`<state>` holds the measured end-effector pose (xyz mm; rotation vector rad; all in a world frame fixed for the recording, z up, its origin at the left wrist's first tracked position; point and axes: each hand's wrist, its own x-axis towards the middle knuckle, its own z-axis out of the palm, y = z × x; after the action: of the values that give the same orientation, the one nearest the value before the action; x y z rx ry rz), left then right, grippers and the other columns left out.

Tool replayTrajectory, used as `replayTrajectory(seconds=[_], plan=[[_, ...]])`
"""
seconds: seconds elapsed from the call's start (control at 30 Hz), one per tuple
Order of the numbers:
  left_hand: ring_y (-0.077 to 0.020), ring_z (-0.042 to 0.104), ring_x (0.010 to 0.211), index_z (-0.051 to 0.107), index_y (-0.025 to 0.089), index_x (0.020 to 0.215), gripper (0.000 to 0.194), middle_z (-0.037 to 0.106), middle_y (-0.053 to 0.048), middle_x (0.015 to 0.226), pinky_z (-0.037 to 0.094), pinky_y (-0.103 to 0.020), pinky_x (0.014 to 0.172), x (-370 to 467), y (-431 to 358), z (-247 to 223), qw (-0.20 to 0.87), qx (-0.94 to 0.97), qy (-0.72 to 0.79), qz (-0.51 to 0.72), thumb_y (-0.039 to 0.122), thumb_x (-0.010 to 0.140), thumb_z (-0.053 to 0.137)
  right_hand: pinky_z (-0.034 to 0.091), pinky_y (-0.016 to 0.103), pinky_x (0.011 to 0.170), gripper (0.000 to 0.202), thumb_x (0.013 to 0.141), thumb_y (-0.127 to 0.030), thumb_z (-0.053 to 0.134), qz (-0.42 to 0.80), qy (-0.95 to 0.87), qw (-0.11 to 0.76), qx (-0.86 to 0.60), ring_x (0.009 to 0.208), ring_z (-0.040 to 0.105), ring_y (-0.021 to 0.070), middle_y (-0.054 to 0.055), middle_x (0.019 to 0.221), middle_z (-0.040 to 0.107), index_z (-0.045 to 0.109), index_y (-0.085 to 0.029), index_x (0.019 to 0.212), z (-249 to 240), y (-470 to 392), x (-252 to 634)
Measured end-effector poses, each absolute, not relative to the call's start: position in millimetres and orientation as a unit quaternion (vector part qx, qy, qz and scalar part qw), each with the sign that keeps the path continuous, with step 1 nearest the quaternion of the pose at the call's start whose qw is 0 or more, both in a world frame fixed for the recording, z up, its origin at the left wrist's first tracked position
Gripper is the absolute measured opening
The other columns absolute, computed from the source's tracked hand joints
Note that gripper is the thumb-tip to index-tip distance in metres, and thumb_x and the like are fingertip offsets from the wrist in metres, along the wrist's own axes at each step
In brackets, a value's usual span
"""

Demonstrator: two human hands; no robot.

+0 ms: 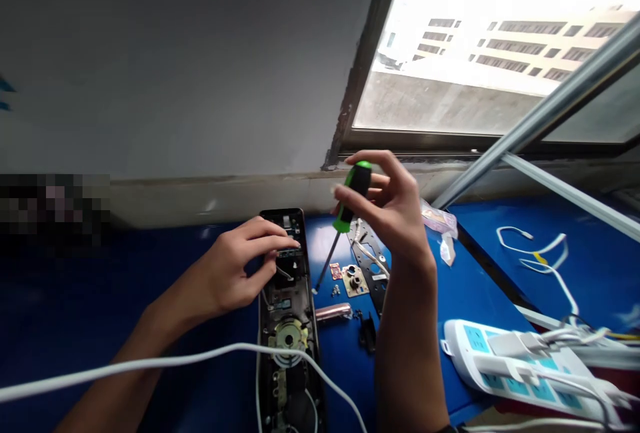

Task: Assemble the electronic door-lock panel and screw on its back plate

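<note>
A long black device housing [297, 286], its insides exposed, lies lengthwise on the blue table; it resembles an electronic door lock. Over its left edge and upper part bends my left hand [250, 259], closed, with thumb and fingertips on the housing near a small circuit board [289, 251]. My right hand [387, 203] is closed around the green and black handle of a screwdriver [353, 196]. The screwdriver slants down to the left, its tip on or just above the table beside small screws [336, 291]. Inside the housing sits a round metal part [290, 336].
Right of the housing lie a metal square plate [355, 281], a small red board [335, 271], a copper-coloured cylinder [333, 312], a black part [368, 335] and a black panel [375, 276]. A white cable [200, 356] crosses in front. A power strip [520, 366] stands at right.
</note>
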<state>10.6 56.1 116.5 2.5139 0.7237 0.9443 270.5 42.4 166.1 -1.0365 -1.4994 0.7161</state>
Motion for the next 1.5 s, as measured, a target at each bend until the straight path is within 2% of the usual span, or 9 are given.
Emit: replayTrajectory(seconds=[0.13,0.33,0.47,0.63,0.83,0.97,1.23,1.33,1.5], plan=[[-0.0176,0.074,0.096,0.078,0.022,0.120,0.031,0.078,-0.005,0.113,0.059,-0.026,0.082,-10,55,132,0.232,0.871,0.320,0.293,0.016,0.096,0.059,0.070,0.034,0.068,0.037,0.090,-0.033,0.078,0.223,-0.578,0.676,-0.399,0.075,0.081,0.0198,-0.004,0.087,0.073,0.053,-0.031,0.118,167,49,244],[-0.0188,0.076,0.089,0.083,0.021,0.108,0.019,0.082,-0.003,0.100,0.058,-0.027,0.080,-10,63,128,0.275,0.830,0.362,0.324,0.032,0.097,0.071,0.070,0.035,0.067,0.036,0.087,-0.025,0.080,0.182,-0.548,0.725,-0.377,0.073,0.081,0.0205,-0.004,0.083,0.074,0.058,-0.028,0.115,163,57,228],[-0.0210,0.079,0.096,0.085,0.024,0.107,0.017,0.084,-0.003,0.106,0.060,-0.027,0.085,-6,67,120,0.317,0.799,0.376,0.346,0.033,0.097,0.075,0.070,0.036,0.066,0.036,0.088,-0.026,0.079,0.161,-0.559,0.719,-0.381,0.072,0.081,0.0206,-0.004,0.084,0.075,0.058,-0.028,0.116,162,59,231],[-0.0178,0.078,0.083,0.085,0.023,0.106,0.016,0.083,-0.001,0.093,0.059,-0.026,0.078,-3,68,116,0.337,0.787,0.369,0.362,0.024,0.091,0.081,0.070,0.035,0.065,0.036,0.089,-0.025,0.079,0.148,-0.570,0.713,-0.381,0.073,0.081,0.0199,-0.004,0.085,0.075,0.058,-0.028,0.118,162,58,234],[-0.0158,0.074,0.075,0.084,0.020,0.099,0.011,0.080,-0.002,0.087,0.057,-0.026,0.071,1,66,113,0.308,0.806,0.336,0.378,0.021,0.088,0.084,0.070,0.034,0.064,0.036,0.088,-0.026,0.080,0.150,-0.575,0.708,-0.381,0.070,0.080,0.0194,-0.004,0.084,0.074,0.059,-0.028,0.117,164,55,233],[-0.0163,0.074,0.077,0.083,0.019,0.106,0.016,0.080,-0.003,0.091,0.057,-0.027,0.072,2,64,112,0.275,0.828,0.323,0.366,0.019,0.091,0.081,0.070,0.035,0.063,0.037,0.089,-0.029,0.081,0.165,-0.589,0.688,-0.390,0.073,0.080,0.0203,-0.003,0.087,0.074,0.059,-0.031,0.119,163,51,230],[-0.0187,0.073,0.085,0.080,0.016,0.111,0.018,0.078,-0.006,0.095,0.057,-0.029,0.074,3,61,108,0.183,0.878,0.293,0.332,0.014,0.094,0.075,0.073,0.039,0.072,0.044,0.089,-0.026,0.082,0.169,-0.650,0.647,-0.361,0.086,0.080,0.0224,0.000,0.097,0.076,0.059,-0.031,0.126,167,42,225],[-0.0193,0.071,0.086,0.079,0.016,0.112,0.018,0.077,-0.005,0.093,0.056,-0.029,0.075,4,61,108,0.166,0.888,0.280,0.326,0.013,0.097,0.070,0.073,0.042,0.082,0.051,0.089,-0.027,0.083,0.178,-0.664,0.635,-0.351,0.097,0.080,0.0246,0.001,0.100,0.077,0.058,-0.032,0.133,169,37,224],[-0.0198,0.071,0.091,0.077,0.017,0.118,0.020,0.076,-0.006,0.100,0.056,-0.030,0.081,-3,61,111,0.165,0.885,0.299,0.317,0.017,0.099,0.070,0.071,0.048,0.095,0.073,0.095,-0.027,0.074,0.191,-0.709,0.589,-0.337,0.109,0.078,0.0277,0.005,0.111,0.078,0.038,-0.037,0.158,170,35,219]])
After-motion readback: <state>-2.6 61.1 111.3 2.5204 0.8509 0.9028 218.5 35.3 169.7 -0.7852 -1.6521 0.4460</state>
